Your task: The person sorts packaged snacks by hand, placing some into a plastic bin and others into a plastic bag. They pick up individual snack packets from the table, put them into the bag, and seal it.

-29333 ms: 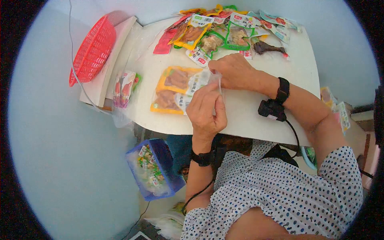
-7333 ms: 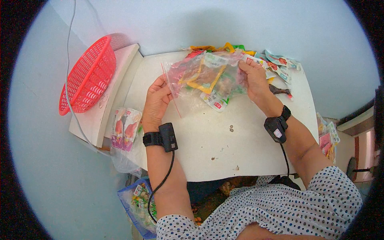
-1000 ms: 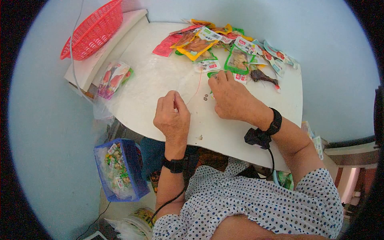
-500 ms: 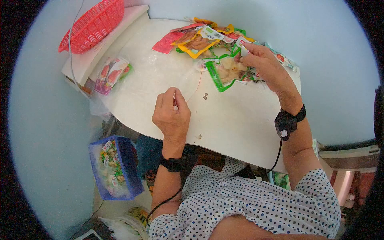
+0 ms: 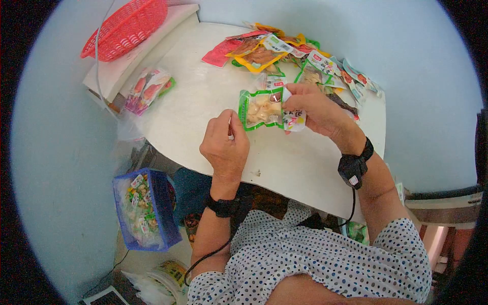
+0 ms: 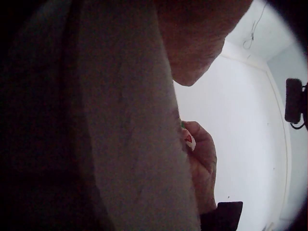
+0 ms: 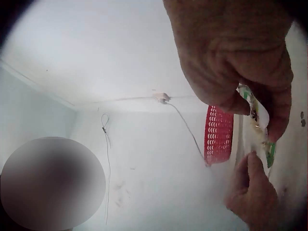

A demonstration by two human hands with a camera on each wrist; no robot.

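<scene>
My right hand (image 5: 325, 114) pinches a vacuum food packet (image 5: 262, 111) by its white printed end. The packet has a green border and pale pieces inside; it is raised over the table, its far end beside my left hand (image 5: 226, 145). The left fingers are curled, pinching the edge of a clear zip bag (image 5: 195, 94) that lies on the table to their upper left. In the right wrist view the packet (image 7: 270, 153) appears edge-on between both hands. A pale sheet fills much of the left wrist view, covering most of the left hand.
Overlapping food packets (image 5: 262, 53) lie along the back of the white table (image 5: 310, 165). A bag of pink-purple packets (image 5: 147, 90) sits at the left edge. A red basket (image 5: 127, 30) stands on a white ledge. Below left is a blue crate (image 5: 173, 223) of packets.
Over the last second my right hand picks the green-bordered packet from the pile and brings it left and down to my left hand. The left hand stays nearly in place, holding the bag edge.
</scene>
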